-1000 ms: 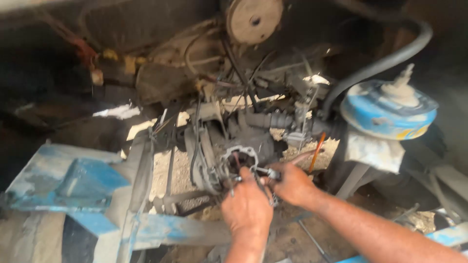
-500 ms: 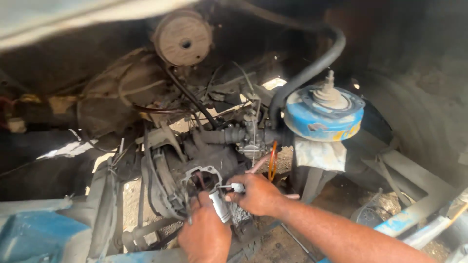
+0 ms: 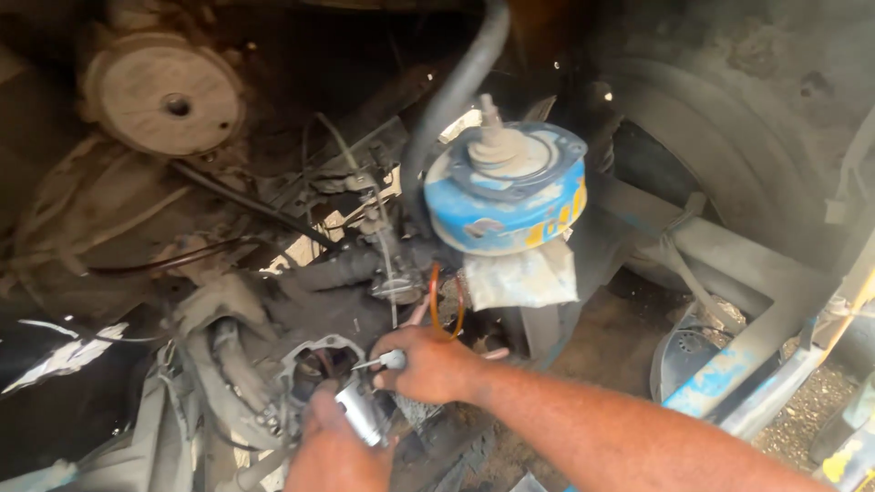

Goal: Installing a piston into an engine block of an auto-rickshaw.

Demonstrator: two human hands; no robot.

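My left hand [image 3: 330,448] holds a small shiny metal cylinder [image 3: 360,412] in front of a round opening in a dirty engine housing [image 3: 321,361]. My right hand [image 3: 430,364] grips a thin metal tool with a rounded end [image 3: 383,361], its tip pointing left at the opening. Both hands sit close together, just right of and below the opening. An orange wire loop [image 3: 445,301] rises behind my right hand.
A blue and yellow round canister [image 3: 510,196] with a white bag [image 3: 519,276] under it stands above right. A black hose [image 3: 451,96] curves up behind it. A pale pulley wheel [image 3: 164,96] is at top left. A tyre [image 3: 729,155] and blue frame bars [image 3: 729,374] lie right.
The view has swung right and closer, so the engine parts shifted left. My hands stay at the opening; the metal cylinder now shows clearly in my left hand.
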